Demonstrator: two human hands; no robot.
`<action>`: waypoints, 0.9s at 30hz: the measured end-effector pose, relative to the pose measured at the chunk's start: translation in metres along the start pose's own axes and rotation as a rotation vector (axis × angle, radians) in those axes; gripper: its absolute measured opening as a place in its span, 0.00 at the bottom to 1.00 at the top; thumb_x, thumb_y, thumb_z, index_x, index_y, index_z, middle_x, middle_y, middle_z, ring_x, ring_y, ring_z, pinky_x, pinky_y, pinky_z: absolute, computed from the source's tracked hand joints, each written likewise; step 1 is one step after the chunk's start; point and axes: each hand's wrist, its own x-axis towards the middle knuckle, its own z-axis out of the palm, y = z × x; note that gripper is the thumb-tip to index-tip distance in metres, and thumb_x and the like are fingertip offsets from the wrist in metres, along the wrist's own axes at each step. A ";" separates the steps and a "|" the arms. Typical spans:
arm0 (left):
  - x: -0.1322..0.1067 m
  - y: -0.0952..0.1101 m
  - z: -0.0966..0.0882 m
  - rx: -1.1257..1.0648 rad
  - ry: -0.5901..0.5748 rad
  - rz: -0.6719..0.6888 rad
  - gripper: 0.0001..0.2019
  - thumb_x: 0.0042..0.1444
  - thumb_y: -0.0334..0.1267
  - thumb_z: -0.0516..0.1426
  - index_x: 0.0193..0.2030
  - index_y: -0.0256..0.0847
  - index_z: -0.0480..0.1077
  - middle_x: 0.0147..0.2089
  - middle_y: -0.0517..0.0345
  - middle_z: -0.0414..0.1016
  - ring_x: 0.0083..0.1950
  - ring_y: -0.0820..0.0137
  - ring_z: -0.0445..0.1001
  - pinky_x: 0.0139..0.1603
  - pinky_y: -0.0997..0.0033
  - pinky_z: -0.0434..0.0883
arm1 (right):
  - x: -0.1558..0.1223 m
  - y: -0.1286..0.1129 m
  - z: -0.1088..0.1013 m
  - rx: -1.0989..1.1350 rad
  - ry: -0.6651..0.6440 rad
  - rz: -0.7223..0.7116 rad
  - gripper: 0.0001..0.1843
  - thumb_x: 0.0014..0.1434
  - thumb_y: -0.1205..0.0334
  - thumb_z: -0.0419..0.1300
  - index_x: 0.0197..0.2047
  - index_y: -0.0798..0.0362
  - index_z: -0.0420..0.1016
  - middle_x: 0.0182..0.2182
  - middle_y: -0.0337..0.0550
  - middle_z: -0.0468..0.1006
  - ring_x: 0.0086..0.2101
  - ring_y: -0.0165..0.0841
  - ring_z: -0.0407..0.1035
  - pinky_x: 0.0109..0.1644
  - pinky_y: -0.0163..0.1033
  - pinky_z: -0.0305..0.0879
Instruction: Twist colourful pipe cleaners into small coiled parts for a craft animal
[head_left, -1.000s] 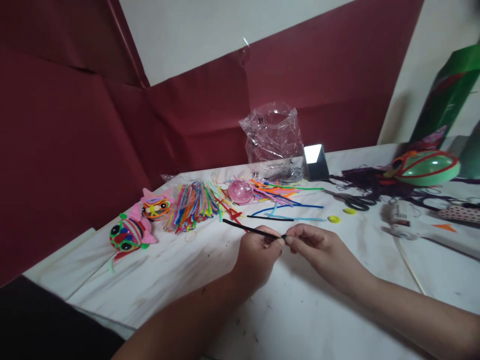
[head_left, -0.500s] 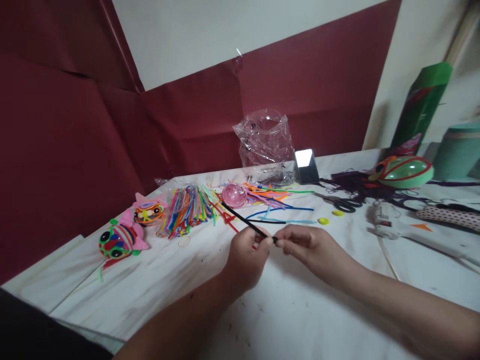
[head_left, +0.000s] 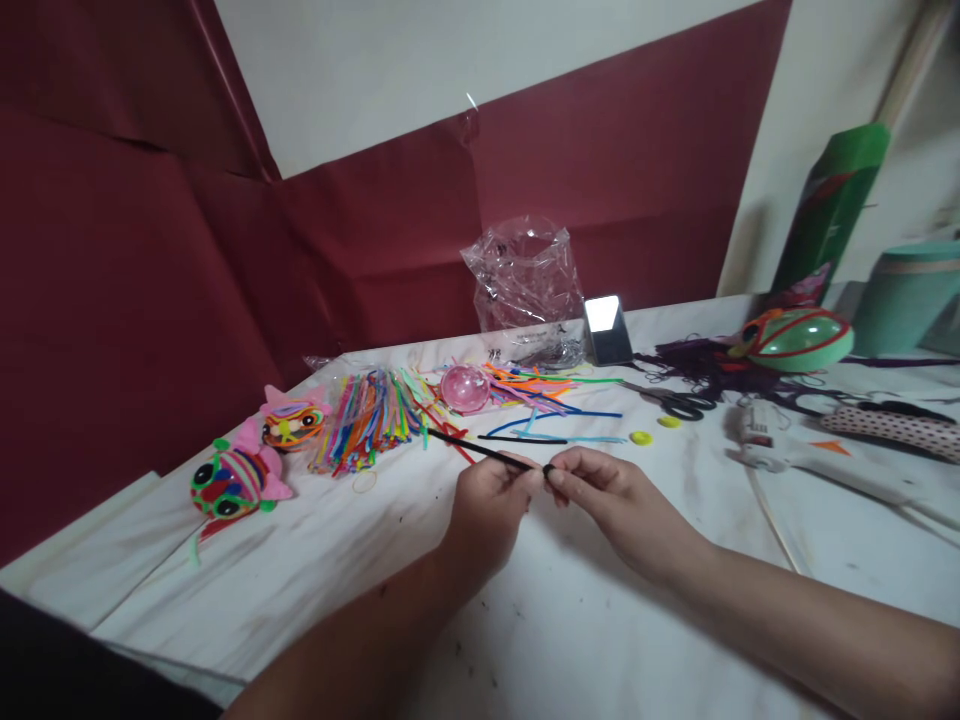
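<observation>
A black pipe cleaner (head_left: 469, 443) is held between my two hands above the white table, its long straight part slanting up to the left. My left hand (head_left: 491, 505) is closed, pinching it near its right end. At that end, where the pipe cleaner looks curled into a small coil, my right hand (head_left: 604, 495) pinches with thumb and fingers. The fingertips of both hands nearly meet there. Just beyond lie another black pipe cleaner (head_left: 523, 439), a blue one (head_left: 592, 414) and a pink clear half-ball (head_left: 465, 388).
Bundled coloured pipe cleaners (head_left: 367, 425) and two fish figures, one pink-finned (head_left: 236, 480), lie left. Scissors (head_left: 679, 402), yellow discs (head_left: 641, 438), a phone (head_left: 607, 330) and a plastic bag (head_left: 525, 290) are behind. At right are a glue gun (head_left: 761, 440) and a green balloon-like piece (head_left: 802, 340).
The free end of the black pipe cleaner has swung lower and further left. Its curled end looks slightly larger between my fingertips. The view has shifted a little.
</observation>
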 end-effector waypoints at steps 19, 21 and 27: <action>0.006 0.009 -0.011 0.490 -0.143 0.200 0.04 0.46 0.31 0.53 0.27 0.36 0.69 0.26 0.57 0.71 0.30 0.72 0.68 0.33 0.74 0.64 | 0.003 -0.013 -0.013 -0.551 -0.151 -0.282 0.08 0.53 0.66 0.51 0.25 0.54 0.68 0.23 0.39 0.71 0.25 0.28 0.63 0.28 0.32 0.57; 0.005 0.009 -0.011 0.590 -0.176 0.316 0.05 0.47 0.29 0.52 0.26 0.36 0.69 0.26 0.57 0.70 0.30 0.72 0.68 0.33 0.74 0.63 | 0.003 -0.015 -0.014 -0.599 -0.181 -0.308 0.07 0.52 0.68 0.51 0.25 0.54 0.69 0.23 0.39 0.71 0.24 0.27 0.63 0.28 0.32 0.57; 0.002 0.005 -0.007 0.474 -0.023 0.281 0.03 0.47 0.31 0.52 0.27 0.37 0.66 0.25 0.59 0.67 0.28 0.73 0.66 0.31 0.74 0.63 | 0.004 -0.011 -0.009 -0.325 -0.112 -0.098 0.07 0.51 0.61 0.54 0.25 0.55 0.69 0.22 0.38 0.70 0.25 0.28 0.63 0.29 0.33 0.58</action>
